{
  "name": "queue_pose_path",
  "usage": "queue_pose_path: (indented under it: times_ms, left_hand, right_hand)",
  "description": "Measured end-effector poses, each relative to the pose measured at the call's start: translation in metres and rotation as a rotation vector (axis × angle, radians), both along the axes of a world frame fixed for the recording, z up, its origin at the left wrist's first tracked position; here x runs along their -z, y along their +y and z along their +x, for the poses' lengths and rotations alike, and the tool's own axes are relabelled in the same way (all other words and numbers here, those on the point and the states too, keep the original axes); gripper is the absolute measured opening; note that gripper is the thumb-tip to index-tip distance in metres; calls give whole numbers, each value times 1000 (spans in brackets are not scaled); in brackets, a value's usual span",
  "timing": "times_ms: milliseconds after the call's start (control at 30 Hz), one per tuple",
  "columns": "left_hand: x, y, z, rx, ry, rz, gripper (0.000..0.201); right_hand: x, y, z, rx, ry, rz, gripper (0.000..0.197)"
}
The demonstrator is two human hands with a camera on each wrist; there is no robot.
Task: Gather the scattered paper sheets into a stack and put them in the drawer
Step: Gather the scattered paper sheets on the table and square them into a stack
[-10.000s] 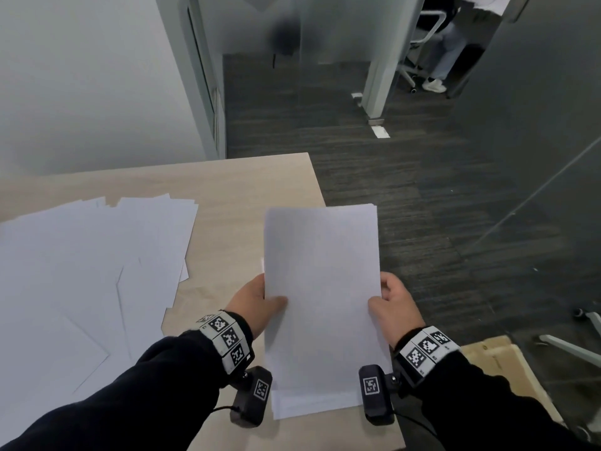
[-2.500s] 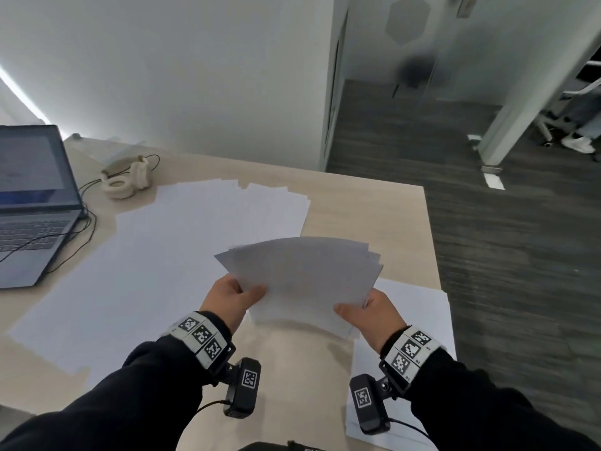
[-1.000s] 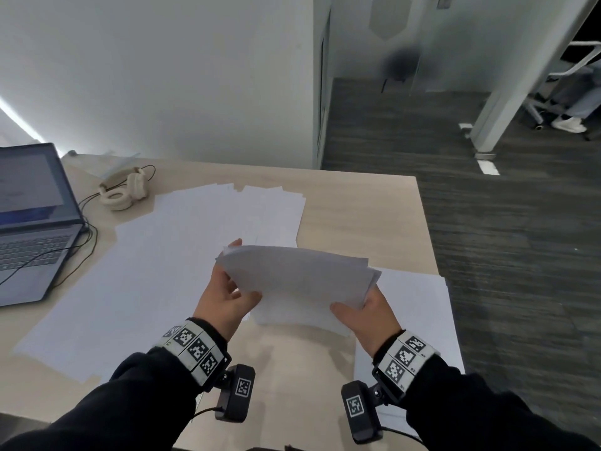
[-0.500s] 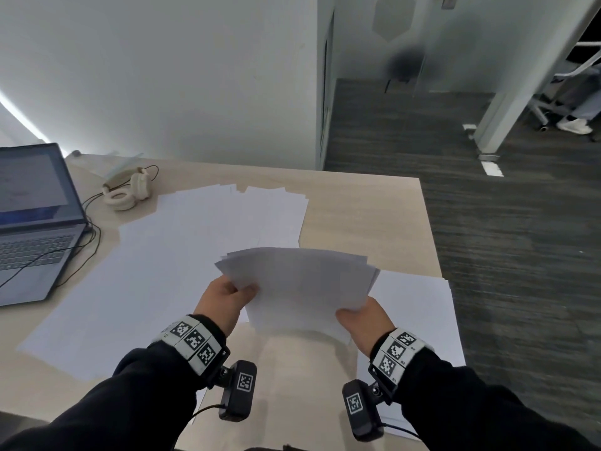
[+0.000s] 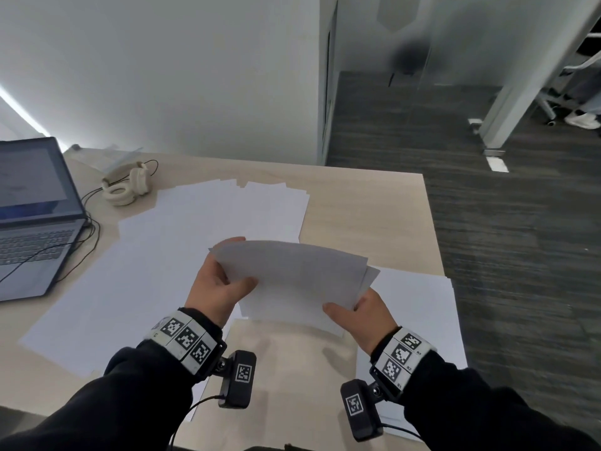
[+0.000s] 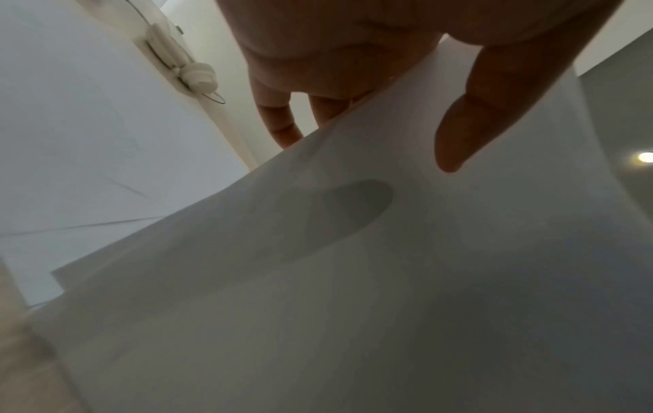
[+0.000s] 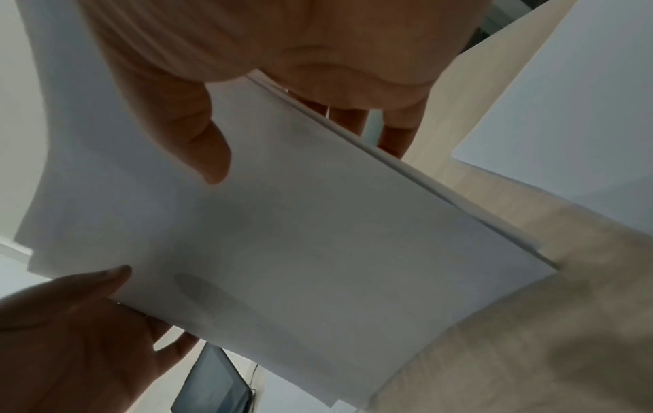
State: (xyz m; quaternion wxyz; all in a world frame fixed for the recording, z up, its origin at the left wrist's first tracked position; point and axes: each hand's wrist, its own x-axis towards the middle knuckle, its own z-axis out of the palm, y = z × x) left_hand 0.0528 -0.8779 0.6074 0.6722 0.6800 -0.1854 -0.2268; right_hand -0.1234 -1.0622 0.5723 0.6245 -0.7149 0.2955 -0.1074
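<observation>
Between hands: bundle (image 5: 292, 281) of sheets held above counter (image 5: 367, 216), edges uneven. Left hand (image 5: 218, 288) pinching its left end, thumb on top; right hand (image 5: 364, 314) pinching right end likewise. Left of hands, many loose sheets (image 5: 169, 255) lying spread; right of hands, stack (image 5: 419, 307) sitting. Gathering judged partway; drawer not showing.

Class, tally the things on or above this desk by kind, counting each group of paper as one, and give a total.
Paper groups: 3 (held bundle, scattered sheets, neat stack)
Laptops: 1
Headphones: 1
Hands: 2 (left hand, right hand)
Total: 7
</observation>
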Motion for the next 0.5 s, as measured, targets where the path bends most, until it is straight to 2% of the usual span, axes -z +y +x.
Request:
queue_pose_path:
  times_ms: [167, 300, 433, 500]
  left_hand:
    - [-10, -9, 6, 54, -19, -56, 66]
    - [0, -7, 7, 59, 22, -36, 64]
    - [9, -1, 5, 61, 15, 68, 59]
    - [8, 1, 5, 57, -4, 65, 57]
  right_hand:
    - [-6, -2, 8, 73, -42, -2, 25]
    - [2, -4, 8, 20, 49, 23, 18]
    - [7, -5, 8, -10, 143, -36, 19]
    - [5, -6, 12, -6, 145, -50, 19]
